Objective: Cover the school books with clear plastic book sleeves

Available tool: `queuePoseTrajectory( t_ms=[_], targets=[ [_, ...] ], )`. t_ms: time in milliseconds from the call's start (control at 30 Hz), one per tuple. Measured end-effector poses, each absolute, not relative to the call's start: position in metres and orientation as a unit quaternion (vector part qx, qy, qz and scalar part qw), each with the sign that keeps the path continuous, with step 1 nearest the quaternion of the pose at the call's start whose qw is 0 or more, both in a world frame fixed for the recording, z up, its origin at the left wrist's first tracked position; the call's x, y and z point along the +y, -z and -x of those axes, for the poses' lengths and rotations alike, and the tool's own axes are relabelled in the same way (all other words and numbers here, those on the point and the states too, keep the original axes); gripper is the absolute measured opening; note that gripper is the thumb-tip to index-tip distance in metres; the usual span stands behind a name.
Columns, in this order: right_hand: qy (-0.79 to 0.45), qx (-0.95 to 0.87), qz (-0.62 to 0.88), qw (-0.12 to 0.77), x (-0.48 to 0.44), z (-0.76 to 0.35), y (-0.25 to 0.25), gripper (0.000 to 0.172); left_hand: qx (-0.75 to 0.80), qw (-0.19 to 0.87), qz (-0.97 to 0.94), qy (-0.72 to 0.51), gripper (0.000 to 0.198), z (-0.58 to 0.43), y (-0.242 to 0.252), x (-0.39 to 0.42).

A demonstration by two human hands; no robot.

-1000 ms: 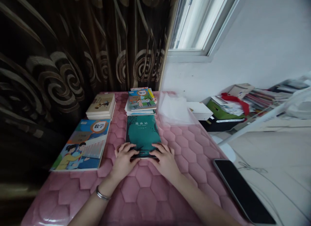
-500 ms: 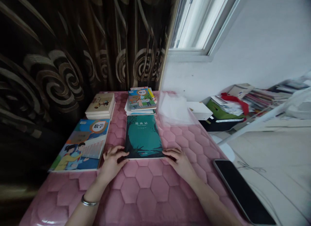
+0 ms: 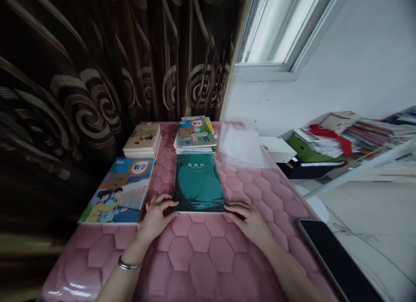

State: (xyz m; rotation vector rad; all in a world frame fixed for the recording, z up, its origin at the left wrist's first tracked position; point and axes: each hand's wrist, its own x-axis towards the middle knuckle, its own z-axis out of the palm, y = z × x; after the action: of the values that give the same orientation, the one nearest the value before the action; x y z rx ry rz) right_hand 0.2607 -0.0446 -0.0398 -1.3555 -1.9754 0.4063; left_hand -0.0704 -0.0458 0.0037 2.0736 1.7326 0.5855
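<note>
A green book (image 3: 199, 183) with a dark tree pattern on its cover lies flat on the pink quilted tabletop (image 3: 198, 271). At its near left corner, my left hand (image 3: 159, 215) has thumb and fingertips closed on the edge. My right hand (image 3: 248, 219) holds the near right corner in the same way. A silver bracelet (image 3: 128, 264) circles my left wrist. To the left lies a blue mathematics textbook (image 3: 121, 191), close to my left hand. Directly behind the green book is a stack of books with a smaller mathematics textbook (image 3: 196, 132) on top.
A stack of beige books (image 3: 142, 139) stands at the back left, beside the dark curtain (image 3: 130, 55). Clear plastic sheets (image 3: 243, 148) and a white box (image 3: 277, 149) lie at the back right. A phone (image 3: 338, 258) rests along the right edge.
The camera view has turned slightly left, so everything sits further right in the picture. Both hands stay at the green book's near corners, and the book has not visibly moved on the table.
</note>
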Motion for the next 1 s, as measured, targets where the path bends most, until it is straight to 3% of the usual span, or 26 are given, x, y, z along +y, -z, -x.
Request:
queuePoseTrajectory(
  t_ms=[267, 467, 633, 833, 1000],
  targets=[
    [-0.182, -0.756, 0.529, 0.339, -0.046, -0.262, 0.039, 0.019, 0.604, 0.208, -0.735, -0.226, 0.023, 0.075, -0.004, -0.045],
    [-0.224, -0.742, 0.521, 0.357, -0.046, -0.253, 0.024, 0.022, 0.624, 0.317, -0.651, -0.294, 0.02, 0.069, -0.003, -0.031],
    [-0.205, -0.713, 0.577, 0.342, -0.048, -0.236, 0.016, 0.02, 0.73, 0.347, -0.542, -0.229, 0.028, 0.049, -0.015, 0.0],
    [-0.236, -0.713, 0.575, 0.324, -0.039, -0.238, 0.019, 0.023, 0.712, 0.4, -0.533, -0.22, 0.022, 0.03, -0.024, 0.008],
    [-0.121, -0.764, 0.561, 0.294, -0.002, -0.243, 0.0, 0.024, 0.659, 0.537, -0.434, -0.299, 0.024, 0.028, -0.014, -0.012]
  ],
)
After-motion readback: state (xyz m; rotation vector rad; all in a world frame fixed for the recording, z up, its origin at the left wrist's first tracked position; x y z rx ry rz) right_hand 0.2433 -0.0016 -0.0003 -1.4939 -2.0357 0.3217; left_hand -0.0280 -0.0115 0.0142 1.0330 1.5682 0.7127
